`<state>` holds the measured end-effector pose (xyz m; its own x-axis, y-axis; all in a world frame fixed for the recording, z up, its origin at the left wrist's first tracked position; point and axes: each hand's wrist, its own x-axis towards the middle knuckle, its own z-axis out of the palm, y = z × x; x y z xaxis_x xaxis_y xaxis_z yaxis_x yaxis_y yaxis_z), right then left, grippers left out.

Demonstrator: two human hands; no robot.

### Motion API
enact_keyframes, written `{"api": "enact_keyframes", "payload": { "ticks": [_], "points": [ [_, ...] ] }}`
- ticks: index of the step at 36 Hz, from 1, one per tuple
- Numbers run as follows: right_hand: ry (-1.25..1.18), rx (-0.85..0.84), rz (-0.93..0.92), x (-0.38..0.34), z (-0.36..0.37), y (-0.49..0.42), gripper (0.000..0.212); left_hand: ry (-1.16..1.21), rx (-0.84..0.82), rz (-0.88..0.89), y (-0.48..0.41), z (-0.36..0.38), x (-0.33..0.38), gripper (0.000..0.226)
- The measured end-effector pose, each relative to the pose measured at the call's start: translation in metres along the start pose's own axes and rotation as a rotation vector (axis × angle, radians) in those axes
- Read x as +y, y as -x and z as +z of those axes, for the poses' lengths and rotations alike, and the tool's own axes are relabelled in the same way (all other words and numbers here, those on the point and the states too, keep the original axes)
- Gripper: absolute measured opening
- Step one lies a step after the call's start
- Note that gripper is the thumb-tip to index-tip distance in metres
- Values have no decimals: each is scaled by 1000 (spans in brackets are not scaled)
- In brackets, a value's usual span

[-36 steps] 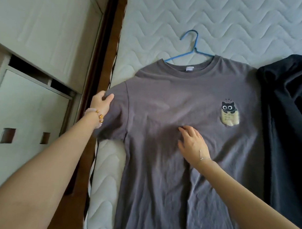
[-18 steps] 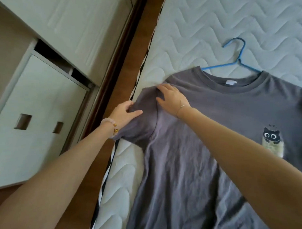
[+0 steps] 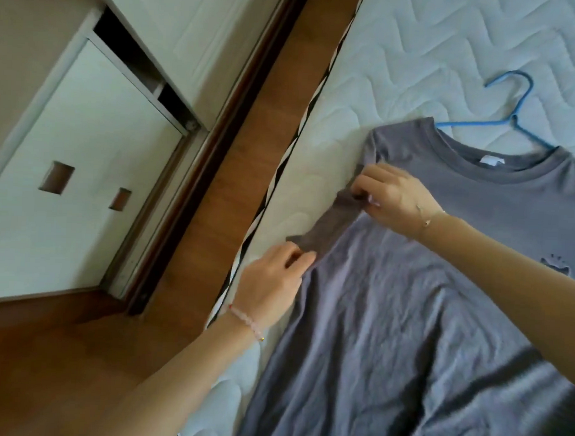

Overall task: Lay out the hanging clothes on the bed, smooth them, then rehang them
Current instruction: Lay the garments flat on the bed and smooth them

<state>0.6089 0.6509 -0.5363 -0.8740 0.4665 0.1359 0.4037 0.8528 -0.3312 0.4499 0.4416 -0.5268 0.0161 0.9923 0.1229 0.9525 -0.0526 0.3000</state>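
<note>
The grey T-shirt (image 3: 406,320) lay face up on the quilted white mattress (image 3: 415,59), its body wrinkled. Its collar pointed toward one o'clock, where a blue hanger (image 3: 514,118) poked out of the neck. The sleeve (image 3: 328,225) nearest the bed's edge was bunched into a narrow fold. The right hand (image 3: 391,195) pinched that fold at its twelve o'clock end. The left hand (image 3: 271,279), a bead bracelet (image 3: 246,322) on its wrist, gripped the hem at six o'clock. A white wardrobe (image 3: 86,145) stood at nine o'clock.
</note>
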Motion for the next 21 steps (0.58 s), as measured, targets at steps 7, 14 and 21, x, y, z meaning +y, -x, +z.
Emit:
{"api": "enact_keyframes", "payload": {
  "ticks": [7, 14, 21],
  "points": [
    [166, -184, -76, 26, -9, 85, 37, 122, -257, 174, 44, 34, 55, 38],
    [41, -124, 39, -3, -16, 79, 30, 134, -249, -137, 57, 26, 56, 45],
    [156, -352, -43, -26, 6, 55, 34, -103, -311, -73, 65, 40, 47, 53]
  ]
}}
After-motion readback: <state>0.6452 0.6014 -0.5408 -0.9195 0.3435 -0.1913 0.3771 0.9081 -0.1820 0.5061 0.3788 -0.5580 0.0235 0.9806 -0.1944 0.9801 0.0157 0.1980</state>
